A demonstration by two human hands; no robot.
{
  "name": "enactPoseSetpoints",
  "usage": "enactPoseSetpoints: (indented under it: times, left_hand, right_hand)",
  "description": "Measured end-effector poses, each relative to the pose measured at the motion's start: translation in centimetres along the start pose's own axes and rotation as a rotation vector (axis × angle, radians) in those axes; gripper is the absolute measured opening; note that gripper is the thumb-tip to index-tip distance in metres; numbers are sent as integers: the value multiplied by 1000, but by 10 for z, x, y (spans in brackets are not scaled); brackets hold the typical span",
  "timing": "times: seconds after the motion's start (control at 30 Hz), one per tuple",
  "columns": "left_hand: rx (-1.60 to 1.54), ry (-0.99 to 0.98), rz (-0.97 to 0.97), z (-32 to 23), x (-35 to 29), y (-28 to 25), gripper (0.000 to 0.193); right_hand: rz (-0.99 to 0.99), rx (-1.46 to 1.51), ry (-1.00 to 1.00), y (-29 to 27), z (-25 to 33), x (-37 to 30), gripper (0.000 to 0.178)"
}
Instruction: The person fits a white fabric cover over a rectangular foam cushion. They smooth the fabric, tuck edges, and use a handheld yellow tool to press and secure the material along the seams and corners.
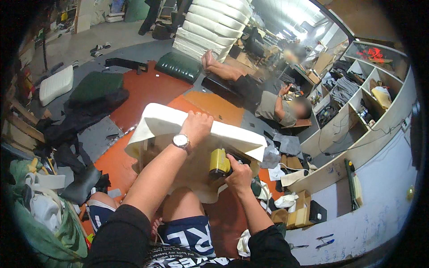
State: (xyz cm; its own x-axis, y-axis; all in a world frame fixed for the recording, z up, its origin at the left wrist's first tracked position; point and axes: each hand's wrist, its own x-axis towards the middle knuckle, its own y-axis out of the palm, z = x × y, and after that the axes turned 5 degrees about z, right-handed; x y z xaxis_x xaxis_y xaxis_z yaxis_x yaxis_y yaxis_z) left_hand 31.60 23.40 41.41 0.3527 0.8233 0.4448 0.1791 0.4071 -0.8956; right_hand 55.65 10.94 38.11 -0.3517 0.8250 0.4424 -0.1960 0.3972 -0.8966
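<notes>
Fingers of the left hand [199, 127] are curled over the far rim of a white-covered panel [237, 137], gripping it near its middle, while the fingers of the right hand [240, 174] are wrapped around the grip of a yellow-and-black tool [219, 162]. Whether a finger presses a trigger, I cannot tell.

The panel stands tilted in front of the person's knees, its tan, hollow-looking side turned toward them and its white rim running along the top. The tool is inside that hollow, toward the right; whether its nose touches the surface is hidden.

For good work here, I would hold the rim hard enough that the panel cannot rock, and set the tool's nose square and flat before squeezing. The left fingers are well placed, apart from the tool; they should stay off the line it points along. A bare knee [183, 200] is close to the panel's lower edge, so the tool should never point through toward it.

Around the panel, orange sheeting [109, 157] covers part of the floor. Beyond it lie a dark green cushion [178, 67] and a stack of white padded pieces [210, 29]; another person [270, 106] is off to the right, near a shelf unit [342, 131].
</notes>
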Motion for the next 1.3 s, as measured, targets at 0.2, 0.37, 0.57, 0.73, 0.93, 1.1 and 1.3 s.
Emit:
enactPoseSetpoints:
  times: [0.2, 0.37, 0.57, 0.73, 0.93, 1.1, 1.3]
  left_hand:
    - [-42, 0, -5, -7, -7, -9, 18]
    - [-34, 2, 0, -7, -12, -10, 18]
    - [-94, -11, 35, -8, -17, -17, 39]
    - [-182, -2, 45, -4, -30, -36, 44]
    - [-176, 36, 38, -38, -60, -49, 47]
    - [-113, 82, -44, -59, -103, -62, 48]
    - [-99, 59, -102, -55, -126, -72, 43]
  right_hand:
    - [-62, -57, 57, 7, -6, 11, 61]
    - [-75, 50, -24, -3, 18, 9, 51]
    - [-51, 43, 42, 5, 35, 15, 51]
    - [179, 296, 320, 31, 24, -99, 56]
    - [900, 278, 947, 90, -29, -374, 68]
    - [1037, 567, 715, 35, -36, -366, 85]
    - [656, 1042, -420, -241, 67, -69, 50]
